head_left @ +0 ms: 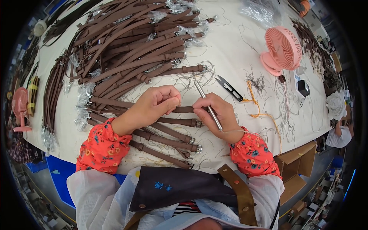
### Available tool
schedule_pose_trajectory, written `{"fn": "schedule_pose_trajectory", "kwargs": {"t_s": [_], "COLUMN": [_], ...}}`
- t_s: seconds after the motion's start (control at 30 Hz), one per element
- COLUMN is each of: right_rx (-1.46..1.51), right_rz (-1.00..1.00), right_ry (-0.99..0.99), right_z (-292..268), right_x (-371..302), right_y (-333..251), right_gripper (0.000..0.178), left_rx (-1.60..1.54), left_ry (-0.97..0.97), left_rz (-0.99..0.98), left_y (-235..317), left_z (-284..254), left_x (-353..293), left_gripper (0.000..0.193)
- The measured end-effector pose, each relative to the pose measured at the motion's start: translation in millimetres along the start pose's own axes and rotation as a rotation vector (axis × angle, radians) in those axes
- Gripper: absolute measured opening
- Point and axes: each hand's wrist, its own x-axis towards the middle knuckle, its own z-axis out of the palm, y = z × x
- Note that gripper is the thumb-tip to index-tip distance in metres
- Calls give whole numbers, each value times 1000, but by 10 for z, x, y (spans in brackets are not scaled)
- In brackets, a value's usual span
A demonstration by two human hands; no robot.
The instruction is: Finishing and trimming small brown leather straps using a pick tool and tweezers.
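A slim silver pen-shaped tool (201, 90) with a thin pale cord is gripped in my right hand (219, 112), its tip pointing up and away. The fingertips of that hand also touch the end of a brown leather strap (183, 109). My left hand (155, 104) is closed in a pinch above the same strap; what lies between its fingertips is too small to make out. Several more brown buckled straps (165, 136) lie under and in front of my hands. Black thread snips (229, 88) rest just beyond my right hand.
A heap of brown straps (126, 50) with plastic-wrapped buckles covers the far left. At the right stand a pink fan (283, 50) and a small black box (303, 88). Orange cord (264, 114) and loose thread clippings (257, 82) lie nearby. An open cardboard box (297, 163) sits below the table edge.
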Motion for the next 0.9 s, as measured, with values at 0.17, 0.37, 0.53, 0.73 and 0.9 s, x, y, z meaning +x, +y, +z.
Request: {"fn": "schedule_pose_trajectory", "kwargs": {"t_s": [0.17,0.37,0.53,0.73,0.9], "right_rx": [121,216,9,-63,-69], "right_rz": [78,285,18,-172,-149], "right_ry": [-14,178,179,115,84], "right_z": [-2,-206,-40,-9,-31], "right_x": [2,0,48,43,22], "right_y": [2,152,102,135,91], "right_gripper": [10,10,13,24,21], "left_rx": [22,79,850,948,955], "left_ry": [-5,424,859,313,110], "left_rz": [-18,95,511,491,439], "left_y": [48,99,307,177,-70], "left_z": [-3,-565,-888,-274,-57], "left_x": [-17,-149,-60,35,3], "left_gripper": [15,15,25,37,23]}}
